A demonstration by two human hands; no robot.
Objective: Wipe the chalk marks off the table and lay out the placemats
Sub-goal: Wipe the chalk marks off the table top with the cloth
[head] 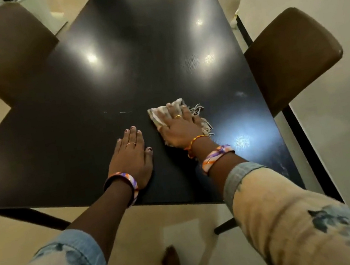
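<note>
Head view: right hand [179,129] pressed flat, fingers straight, on the cloth [168,116] near the table's [132,47] near edge. Cloth's long axis ran from upper left to lower right, fringe pointing right. Left hand [131,157] lay flat, released, beside it. Chalk marks [119,112] remained just left of the cloth.

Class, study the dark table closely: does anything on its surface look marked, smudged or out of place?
Yes. Thin white chalk marks remain on the table, just left of the cloth pressed flat under the right hand. A whitish smudge lies right of the cloth. The left hand rests flat.
</note>
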